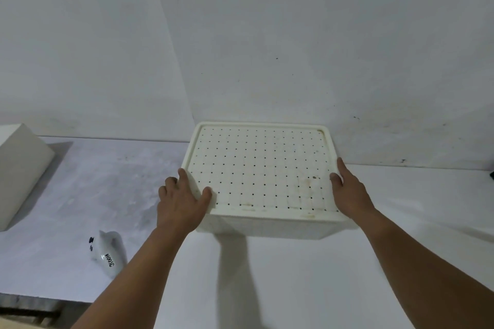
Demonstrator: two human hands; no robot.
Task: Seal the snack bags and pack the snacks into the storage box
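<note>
A cream storage box (264, 227) stands on the white table against the back wall, with its perforated, woven-pattern lid (262, 168) resting on top. My left hand (181, 203) grips the lid's near-left corner, thumb on the top face and fingers down the left edge. My right hand (350, 192) holds the lid's right edge, thumb on top. What is inside the box is hidden. No snack bags are in sight.
A small white hand-held device (109, 252) with black marker writing lies on the table at the near left. A white block (18, 173) stands at the far left. The table's near-left edge (40, 299) drops to a dark floor.
</note>
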